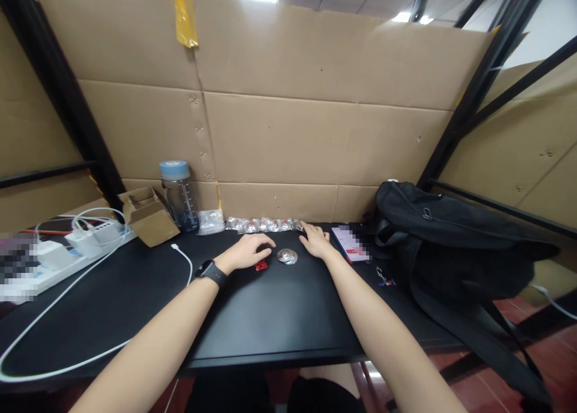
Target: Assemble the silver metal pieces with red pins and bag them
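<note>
A round silvery metal piece lies on the black table between my two hands. My left hand, with a black watch on the wrist, rests to its left with fingers apart, holding nothing I can see. Beside its fingers is a small red cord bundle. My right hand reaches forward with fingers spread, its fingertips at the right end of a row of small clear-wrapped packets along the cardboard wall.
A bottle, an opened cardboard box and a power strip with white cables stand left. A phone, a keychain and a black backpack lie right. The table's front edge is near.
</note>
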### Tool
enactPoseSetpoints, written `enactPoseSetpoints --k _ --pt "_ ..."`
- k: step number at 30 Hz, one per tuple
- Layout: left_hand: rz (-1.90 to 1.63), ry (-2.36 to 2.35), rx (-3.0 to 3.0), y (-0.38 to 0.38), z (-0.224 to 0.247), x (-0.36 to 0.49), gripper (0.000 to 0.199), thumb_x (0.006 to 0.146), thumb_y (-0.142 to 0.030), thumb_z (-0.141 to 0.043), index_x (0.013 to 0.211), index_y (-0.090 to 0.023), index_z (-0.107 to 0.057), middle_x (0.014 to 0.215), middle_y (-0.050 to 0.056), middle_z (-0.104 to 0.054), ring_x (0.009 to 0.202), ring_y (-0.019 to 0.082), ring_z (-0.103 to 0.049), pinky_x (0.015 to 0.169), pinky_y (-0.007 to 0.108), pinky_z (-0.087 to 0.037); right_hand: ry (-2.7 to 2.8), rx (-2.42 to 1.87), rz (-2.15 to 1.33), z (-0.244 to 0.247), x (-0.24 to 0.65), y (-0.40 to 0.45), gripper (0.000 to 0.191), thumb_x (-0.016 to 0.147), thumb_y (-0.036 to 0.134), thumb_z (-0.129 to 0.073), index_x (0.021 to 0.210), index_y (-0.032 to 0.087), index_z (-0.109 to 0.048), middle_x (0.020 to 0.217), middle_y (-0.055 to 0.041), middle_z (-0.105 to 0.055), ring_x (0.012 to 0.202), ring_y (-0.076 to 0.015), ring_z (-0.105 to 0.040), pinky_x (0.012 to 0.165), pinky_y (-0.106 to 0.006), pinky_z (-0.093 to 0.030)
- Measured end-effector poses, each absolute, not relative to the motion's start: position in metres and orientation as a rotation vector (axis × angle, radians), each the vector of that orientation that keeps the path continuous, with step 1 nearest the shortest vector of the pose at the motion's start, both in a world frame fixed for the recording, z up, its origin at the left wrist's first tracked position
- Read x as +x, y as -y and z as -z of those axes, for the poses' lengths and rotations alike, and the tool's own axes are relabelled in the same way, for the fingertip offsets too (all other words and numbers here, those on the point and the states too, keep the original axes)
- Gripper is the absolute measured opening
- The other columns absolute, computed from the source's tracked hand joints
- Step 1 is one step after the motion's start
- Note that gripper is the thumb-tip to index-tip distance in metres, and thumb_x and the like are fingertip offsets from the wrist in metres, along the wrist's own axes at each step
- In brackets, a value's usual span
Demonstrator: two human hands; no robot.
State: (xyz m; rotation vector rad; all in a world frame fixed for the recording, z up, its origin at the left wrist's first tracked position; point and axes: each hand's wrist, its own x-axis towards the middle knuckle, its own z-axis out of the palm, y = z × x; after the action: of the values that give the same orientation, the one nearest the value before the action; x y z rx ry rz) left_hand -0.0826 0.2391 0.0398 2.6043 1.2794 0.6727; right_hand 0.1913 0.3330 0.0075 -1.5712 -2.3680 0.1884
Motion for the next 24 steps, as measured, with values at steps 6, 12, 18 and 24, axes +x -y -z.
enactPoseSetpoints --k 6,12,18,24 --pt "-0.443 -1.139 2.705 -0.219 -0.040 -0.049 0.041 0.101 -0.035 -0.043 0.140 -0.035 -0.053 0.146 0.005 -0.056 0.134 0.025 -0.050 0.106 0.041 -0.037 2.326 -1.579 -0.048 -0.013 0.186 -0.326 0.048 0.097 0.039 -0.048 0.143 0.026 -0.047 0.154 -0.0152 -0.041 0.139 -0.0355 -0.034 0.106 -0.057 -0.031" --pt "-0.423 -1.159 2.766 -0.212 -0.032 -0.036 0.042 0.100 -0.036 -0.044 0.142 -0.036 -0.053 0.151 0.006 -0.051 0.136 0.027 -0.047 0.106 0.042 -0.035 2.277 -1.579 -0.097 -0.023 0.192 -0.324 0.028 0.092 0.030 -0.058 0.119 0.022 -0.061 0.121 -0.0120 -0.069 0.114 -0.0285 -0.061 0.100 -0.047 -0.037" --pt "-0.347 -1.212 2.722 -0.219 -0.019 -0.038 0.049 0.100 -0.039 -0.044 0.150 -0.039 -0.041 0.159 0.006 -0.039 0.144 0.030 -0.038 0.109 0.049 -0.033 2.191 -1.457 -0.244 -0.026 0.202 -0.326 0.015 0.087 0.024 -0.063 0.097 0.020 -0.074 0.098 -0.0091 -0.077 0.094 -0.0224 -0.070 0.086 -0.031 -0.048" --pt "-0.319 -1.206 2.727 -0.218 -0.022 -0.038 0.048 0.101 -0.039 -0.043 0.149 -0.041 -0.042 0.160 0.006 -0.037 0.146 0.032 -0.035 0.109 0.051 -0.032 2.207 -1.241 -0.484 -0.022 0.203 -0.321 0.028 0.076 0.033 -0.079 0.100 0.019 -0.075 0.096 -0.0068 -0.076 0.091 -0.0205 -0.071 0.083 -0.028 -0.051"
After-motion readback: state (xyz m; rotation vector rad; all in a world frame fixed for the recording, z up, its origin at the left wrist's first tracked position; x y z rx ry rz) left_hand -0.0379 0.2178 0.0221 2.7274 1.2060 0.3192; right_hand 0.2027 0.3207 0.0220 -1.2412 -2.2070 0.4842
